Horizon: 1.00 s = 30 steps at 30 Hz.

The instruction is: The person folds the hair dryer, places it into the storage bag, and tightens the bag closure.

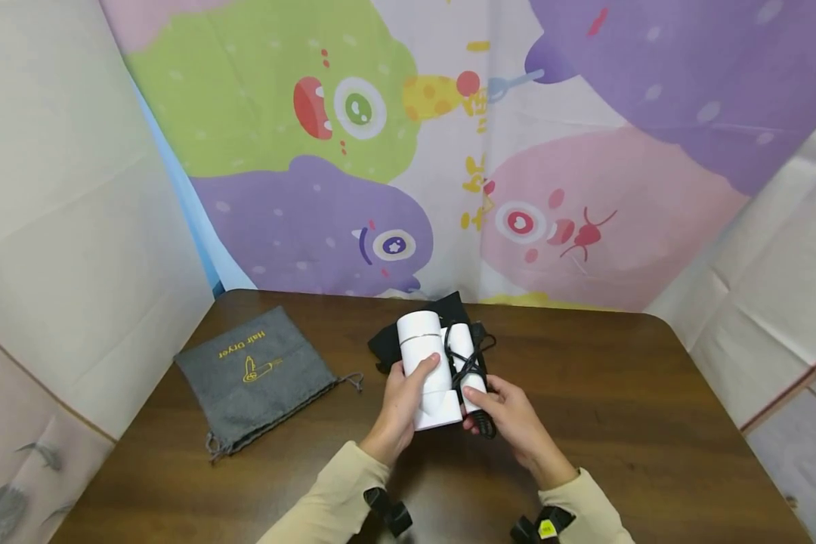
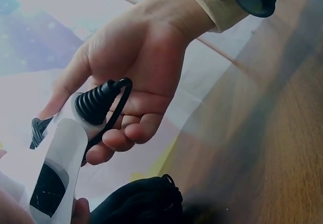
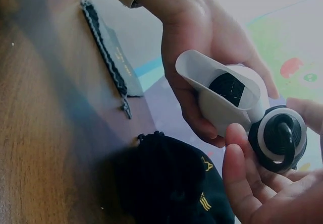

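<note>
1. The left hand [image 1: 404,397] grips the body of a white hair dryer [image 1: 430,355], with the thumb laid on top of the barrel and the fingers curled round its left side.
2. The right hand [image 1: 510,412] holds the dryer's folded handle [image 1: 464,357] from the right. Its thumb presses on the handle's top and its fingers curl under, around the black cord [image 1: 474,370] as well.
3. The dryer is held just above the middle of the dark wooden table [image 1: 619,408], near the person, with its barrel pointing away toward the far edge.
4. The cord is wound in loops around the handle. The left wrist view shows the ribbed black strain relief [image 2: 93,103] at the handle's end, with the cord bending out of it across the right hand's palm.
5. In the right wrist view the nozzle end [image 3: 229,90] shows a dark grille inside a flat white mouth, and the left hand's fingers wrap the body behind it.
6. A black drawstring pouch [image 1: 442,317] lies on the table just beyond and beneath the dryer.
7. A grey drawstring bag [image 1: 258,374] printed with "Hair Dryer" in yellow lies flat on the table's left side, well apart from the hands.
8. Beige sleeves [image 1: 333,499] cover both forearms.
9. A cloth backdrop of cartoon monsters [image 1: 353,113] hangs behind the table's far edge.
</note>
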Each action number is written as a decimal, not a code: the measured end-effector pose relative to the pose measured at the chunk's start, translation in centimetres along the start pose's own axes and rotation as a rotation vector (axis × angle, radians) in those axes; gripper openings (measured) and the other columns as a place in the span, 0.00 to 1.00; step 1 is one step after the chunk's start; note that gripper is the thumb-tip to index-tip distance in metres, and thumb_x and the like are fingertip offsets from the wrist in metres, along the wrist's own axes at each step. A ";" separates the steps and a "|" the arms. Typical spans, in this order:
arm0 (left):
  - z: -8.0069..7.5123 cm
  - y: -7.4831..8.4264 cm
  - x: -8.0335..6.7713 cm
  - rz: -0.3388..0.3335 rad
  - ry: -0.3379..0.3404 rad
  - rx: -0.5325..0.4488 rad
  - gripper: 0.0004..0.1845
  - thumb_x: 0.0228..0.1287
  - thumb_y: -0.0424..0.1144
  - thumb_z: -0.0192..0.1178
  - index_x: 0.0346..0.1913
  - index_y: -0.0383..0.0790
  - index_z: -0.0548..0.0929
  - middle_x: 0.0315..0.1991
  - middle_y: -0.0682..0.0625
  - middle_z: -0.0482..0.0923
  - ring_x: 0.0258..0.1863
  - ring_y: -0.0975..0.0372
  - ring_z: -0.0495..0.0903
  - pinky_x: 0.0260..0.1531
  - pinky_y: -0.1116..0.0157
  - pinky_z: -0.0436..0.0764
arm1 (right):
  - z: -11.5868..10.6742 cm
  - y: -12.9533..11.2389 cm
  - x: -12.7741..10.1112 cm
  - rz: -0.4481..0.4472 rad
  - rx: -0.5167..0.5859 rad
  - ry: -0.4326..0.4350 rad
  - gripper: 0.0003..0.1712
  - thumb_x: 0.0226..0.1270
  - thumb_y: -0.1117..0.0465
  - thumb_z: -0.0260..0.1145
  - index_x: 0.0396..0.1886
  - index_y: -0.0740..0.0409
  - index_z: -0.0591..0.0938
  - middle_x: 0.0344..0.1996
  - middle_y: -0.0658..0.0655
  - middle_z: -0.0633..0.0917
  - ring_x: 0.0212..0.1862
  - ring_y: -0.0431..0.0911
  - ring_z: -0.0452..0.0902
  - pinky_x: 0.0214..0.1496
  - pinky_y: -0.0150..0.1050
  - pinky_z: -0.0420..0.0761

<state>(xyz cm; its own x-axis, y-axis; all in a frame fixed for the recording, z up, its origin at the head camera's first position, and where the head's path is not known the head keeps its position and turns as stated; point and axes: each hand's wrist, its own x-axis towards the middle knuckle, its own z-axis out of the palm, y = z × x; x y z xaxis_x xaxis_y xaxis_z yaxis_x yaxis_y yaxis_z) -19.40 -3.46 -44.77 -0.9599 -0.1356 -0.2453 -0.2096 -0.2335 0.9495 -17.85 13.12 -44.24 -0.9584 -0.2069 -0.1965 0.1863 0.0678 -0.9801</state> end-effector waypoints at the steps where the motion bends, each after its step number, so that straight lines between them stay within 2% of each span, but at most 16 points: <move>1: 0.0 0.1 0.0 -0.004 -0.006 -0.003 0.34 0.62 0.51 0.62 0.60 0.30 0.65 0.47 0.39 0.75 0.36 0.59 0.78 0.34 0.65 0.79 | 0.0 -0.1 0.0 -0.002 0.002 -0.006 0.23 0.69 0.59 0.63 0.53 0.72 0.71 0.23 0.52 0.84 0.24 0.42 0.81 0.30 0.35 0.82; 11: -0.3 0.2 0.0 -0.027 -0.070 0.026 0.35 0.63 0.52 0.62 0.61 0.30 0.64 0.49 0.39 0.74 0.38 0.59 0.78 0.36 0.65 0.79 | 0.2 0.0 -0.3 -0.008 0.093 0.044 0.22 0.68 0.61 0.64 0.52 0.73 0.72 0.21 0.53 0.84 0.21 0.41 0.78 0.27 0.34 0.80; 18: -1.1 0.3 -0.1 -0.005 -0.126 0.126 0.36 0.66 0.53 0.59 0.63 0.27 0.64 0.52 0.37 0.74 0.44 0.58 0.76 0.43 0.65 0.77 | 0.4 0.3 -0.3 -0.010 0.160 0.073 0.18 0.69 0.62 0.62 0.48 0.73 0.72 0.20 0.53 0.83 0.18 0.40 0.77 0.24 0.32 0.79; 25: -2.6 0.2 0.7 0.013 -0.255 0.190 0.34 0.70 0.52 0.55 0.64 0.25 0.65 0.53 0.35 0.76 0.42 0.60 0.78 0.40 0.65 0.79 | 0.4 0.4 -0.3 -0.014 0.169 0.088 0.16 0.69 0.62 0.62 0.45 0.73 0.73 0.19 0.53 0.82 0.18 0.40 0.77 0.23 0.32 0.79; 30: -4.2 0.2 1.5 0.029 -0.345 0.261 0.33 0.72 0.52 0.53 0.66 0.27 0.66 0.55 0.34 0.77 0.43 0.59 0.82 0.46 0.59 0.82 | 0.2 0.6 -0.3 -0.010 0.189 0.108 0.14 0.69 0.62 0.61 0.41 0.73 0.75 0.18 0.53 0.82 0.17 0.41 0.77 0.22 0.32 0.79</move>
<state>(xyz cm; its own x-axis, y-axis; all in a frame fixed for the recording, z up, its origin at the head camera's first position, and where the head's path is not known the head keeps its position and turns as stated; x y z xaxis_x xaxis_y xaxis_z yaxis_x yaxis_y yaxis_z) -20.08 -7.70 -45.75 -0.9628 0.2014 -0.1799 -0.1789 0.0233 0.9836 -17.39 13.07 -44.81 -0.9763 -0.0997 -0.1923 0.2037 -0.1200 -0.9717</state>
